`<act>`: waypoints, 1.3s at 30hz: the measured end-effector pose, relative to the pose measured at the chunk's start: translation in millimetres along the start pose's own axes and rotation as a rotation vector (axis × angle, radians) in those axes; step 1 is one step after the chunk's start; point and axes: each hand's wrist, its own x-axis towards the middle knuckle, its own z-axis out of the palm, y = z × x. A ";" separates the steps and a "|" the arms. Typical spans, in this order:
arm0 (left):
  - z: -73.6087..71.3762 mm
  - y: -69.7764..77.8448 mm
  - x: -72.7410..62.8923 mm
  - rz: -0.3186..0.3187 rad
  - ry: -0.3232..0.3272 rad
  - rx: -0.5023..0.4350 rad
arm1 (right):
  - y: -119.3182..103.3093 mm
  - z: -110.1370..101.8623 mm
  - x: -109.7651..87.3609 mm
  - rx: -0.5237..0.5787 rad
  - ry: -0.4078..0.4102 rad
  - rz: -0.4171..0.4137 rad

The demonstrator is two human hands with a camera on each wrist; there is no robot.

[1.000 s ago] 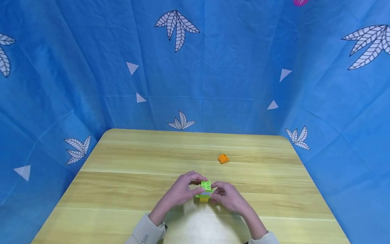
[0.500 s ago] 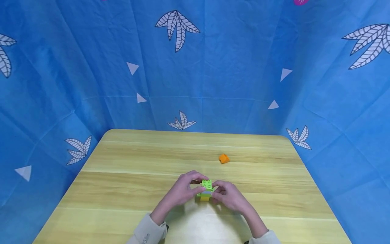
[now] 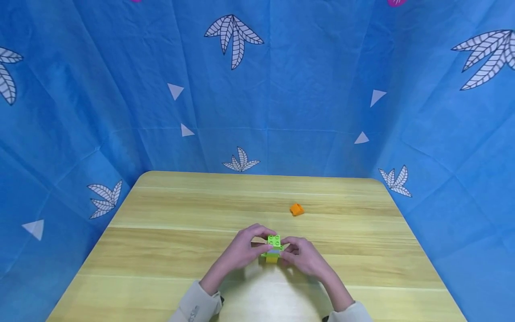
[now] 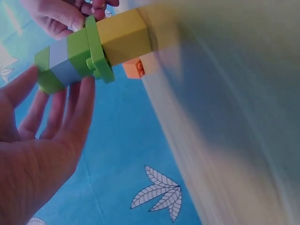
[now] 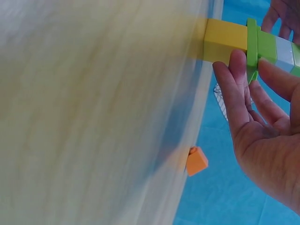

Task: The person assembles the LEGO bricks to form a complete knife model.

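A toy building brick tower (image 3: 274, 240) stands upright on the table between both hands. From the bottom it has a yellow brick (image 4: 124, 37), a thin green plate (image 4: 100, 56), a green brick (image 4: 80, 53), a light blue brick (image 4: 63, 61) and a green brick on top. My left hand (image 3: 246, 247) grips the upper bricks between thumb and fingers. From the other side, my right hand (image 5: 267, 136) holds the lower part, its thumb by the green plate and fingertips against the yellow brick (image 5: 226, 38).
An orange brick (image 3: 297, 209) with a sloped side lies farther back on the wooden table (image 3: 181, 210), right of the tower. Blue patterned cloth (image 3: 265, 89) hangs behind the table and along both sides.
Both hands and the tower sit slightly farther up and right in the head view, which has itself shifted a little. Both hands keep their hold.
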 end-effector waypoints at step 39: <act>-2.8 -23.4 -7.6 -0.096 -0.071 0.043 | -1.3 2.7 -2.5 0.065 0.012 0.003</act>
